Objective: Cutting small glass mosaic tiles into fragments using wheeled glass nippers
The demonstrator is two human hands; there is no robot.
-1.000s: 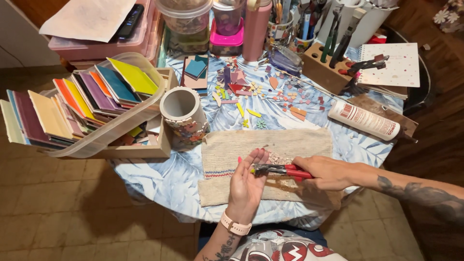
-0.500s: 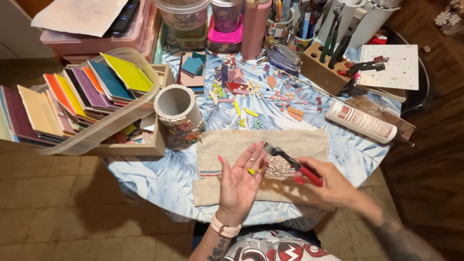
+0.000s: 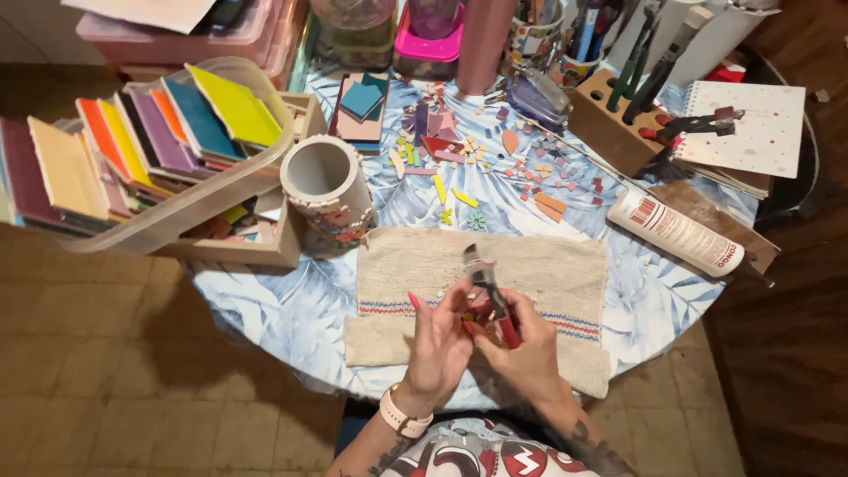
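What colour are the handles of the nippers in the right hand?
Red, on the metal-jawed nippers held in the right hand; the head view shows it best.

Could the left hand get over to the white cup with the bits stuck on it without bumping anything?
Probably yes. The left hand is over the beige towel, and the white cup stands just past the towel's far left corner. Only flat cloth lies between them. The hand does seem to pinch a small piece, though.

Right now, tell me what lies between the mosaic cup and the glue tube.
In the head view, between the mosaic cup and glue tube: blue patterned tablecloth, loose tile chips, the towel's top edge.
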